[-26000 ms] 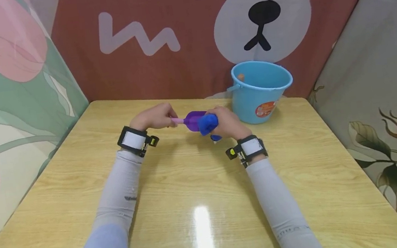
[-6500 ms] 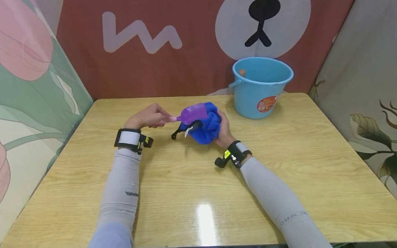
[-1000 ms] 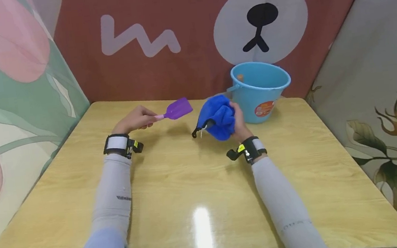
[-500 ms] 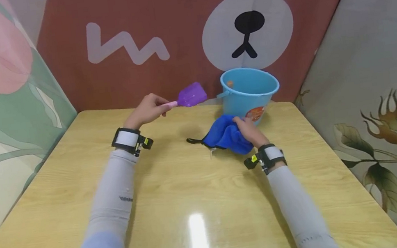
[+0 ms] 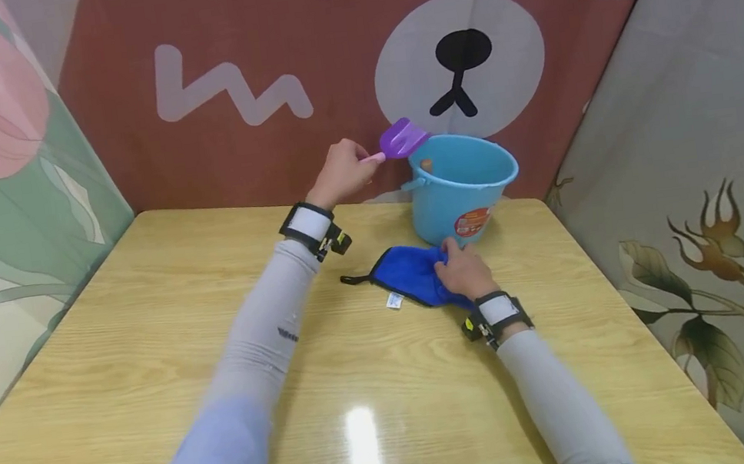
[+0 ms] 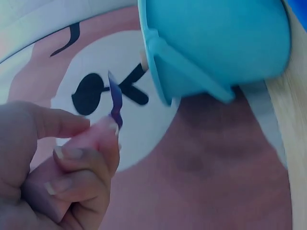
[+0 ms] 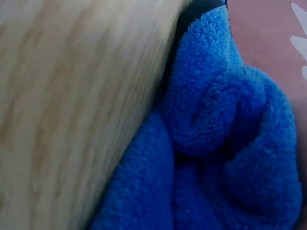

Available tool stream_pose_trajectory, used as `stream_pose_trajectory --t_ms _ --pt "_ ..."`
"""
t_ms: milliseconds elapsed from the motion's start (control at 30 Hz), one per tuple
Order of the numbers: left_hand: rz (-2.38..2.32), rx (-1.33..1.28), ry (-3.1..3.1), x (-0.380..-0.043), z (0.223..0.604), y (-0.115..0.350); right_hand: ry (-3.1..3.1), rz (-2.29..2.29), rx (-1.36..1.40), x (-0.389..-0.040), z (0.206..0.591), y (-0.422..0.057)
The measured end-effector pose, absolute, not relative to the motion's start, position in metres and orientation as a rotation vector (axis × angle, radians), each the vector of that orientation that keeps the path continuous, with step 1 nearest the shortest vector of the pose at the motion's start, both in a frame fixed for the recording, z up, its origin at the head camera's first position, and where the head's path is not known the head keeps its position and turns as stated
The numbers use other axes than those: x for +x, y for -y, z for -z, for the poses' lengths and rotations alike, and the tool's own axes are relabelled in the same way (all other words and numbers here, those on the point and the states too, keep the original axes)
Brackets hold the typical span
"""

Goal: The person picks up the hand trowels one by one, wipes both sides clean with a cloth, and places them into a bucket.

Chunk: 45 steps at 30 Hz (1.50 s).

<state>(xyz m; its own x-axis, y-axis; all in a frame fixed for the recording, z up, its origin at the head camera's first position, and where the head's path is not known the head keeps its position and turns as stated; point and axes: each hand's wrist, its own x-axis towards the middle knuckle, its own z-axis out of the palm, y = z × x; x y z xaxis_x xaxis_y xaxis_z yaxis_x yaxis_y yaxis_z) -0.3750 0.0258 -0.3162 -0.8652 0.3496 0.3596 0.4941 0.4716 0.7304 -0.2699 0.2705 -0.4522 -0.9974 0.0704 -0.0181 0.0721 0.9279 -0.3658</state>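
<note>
My left hand (image 5: 343, 170) holds a purple toy shovel (image 5: 402, 139) by its pink handle (image 6: 81, 153), high by the left rim of a light blue bucket (image 5: 452, 203). The shovel's blade overlaps that rim in the head view and shows nearly edge-on in the left wrist view. On the table, just in front of the bucket, lies a blue plush cloth (image 5: 405, 270) with black edging, a black hanging loop and a white tag. My right hand (image 5: 466, 273) grips the cloth's right end, where it is bunched (image 7: 216, 134). Its fingers are hidden in the right wrist view.
Inside the bucket, near its left wall, a small orange-brown thing (image 5: 427, 166) shows. The bucket stands at the back right of the wooden table (image 5: 172, 365), close to the brown bear-print backdrop (image 5: 251, 154). A patterned curtain (image 5: 692, 224) hangs on the right.
The left hand has lifted the shovel away from the cloth and carried it right and up to the bucket's rim. My right hand has lowered the cloth onto the table, where it lies flatter.
</note>
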Motion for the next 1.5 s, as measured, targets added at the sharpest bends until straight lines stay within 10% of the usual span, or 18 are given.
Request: stream_pose_trajectory --t_ms 867,1500 --pt "1.383 -0.65 2.551 -0.406 0.309 -0.114 -3.019 0.536 0.12 -0.267 0.445 -0.264" --pt "1.303 -0.802 2.318 -0.404 0.336 -0.092 -2.999 0.536 0.059 -0.278 0.45 -0.263"
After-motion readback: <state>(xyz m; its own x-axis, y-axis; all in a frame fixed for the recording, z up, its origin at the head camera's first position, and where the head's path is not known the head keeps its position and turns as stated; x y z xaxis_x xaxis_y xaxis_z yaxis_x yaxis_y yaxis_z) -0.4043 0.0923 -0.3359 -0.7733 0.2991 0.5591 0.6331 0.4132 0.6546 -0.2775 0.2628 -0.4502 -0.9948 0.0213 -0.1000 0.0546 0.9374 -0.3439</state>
